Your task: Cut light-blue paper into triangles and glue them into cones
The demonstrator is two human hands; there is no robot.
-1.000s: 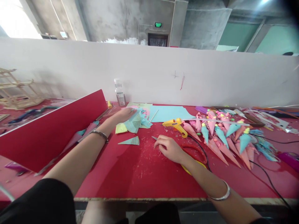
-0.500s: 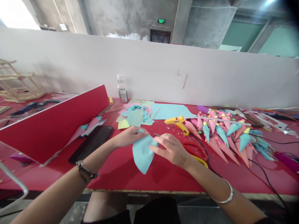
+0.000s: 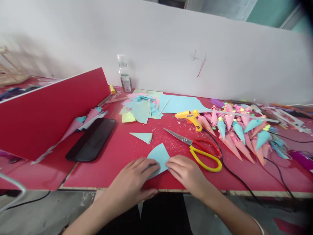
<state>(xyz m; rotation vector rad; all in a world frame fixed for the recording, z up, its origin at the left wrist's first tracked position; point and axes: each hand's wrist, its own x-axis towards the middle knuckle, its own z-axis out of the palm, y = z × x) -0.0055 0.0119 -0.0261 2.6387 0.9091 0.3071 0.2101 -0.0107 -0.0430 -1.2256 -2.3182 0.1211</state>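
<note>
A light-blue sheet piece (image 3: 160,154), paper or felt, lies on the red tabletop near its front edge, one corner pointing away from me. My left hand (image 3: 137,178) rests over its left side, fingers flat and thumb apart by the table edge. My right hand (image 3: 186,171) has its fingers pressed together on the right edge of the piece; that thumb is hidden. Beyond the piece lies a narrow blue triangle (image 3: 143,136) with a yellowish edge. Scissors (image 3: 192,143) with one red and one yellow handle lie to the right, blades pointing left.
A yellow glue gun (image 3: 190,118) with a black cord lies behind the scissors. Pink and blue cones (image 3: 238,130) are heaped at the right. Coloured scraps (image 3: 141,109) and a blue sheet (image 3: 182,103) lie at the back. A black phone (image 3: 91,140) sits left by a red divider (image 3: 61,107).
The blue piece has come down from the air onto the table near the front edge, both hands with it. The narrow triangle and whole scissors now show. The view has tilted down.
</note>
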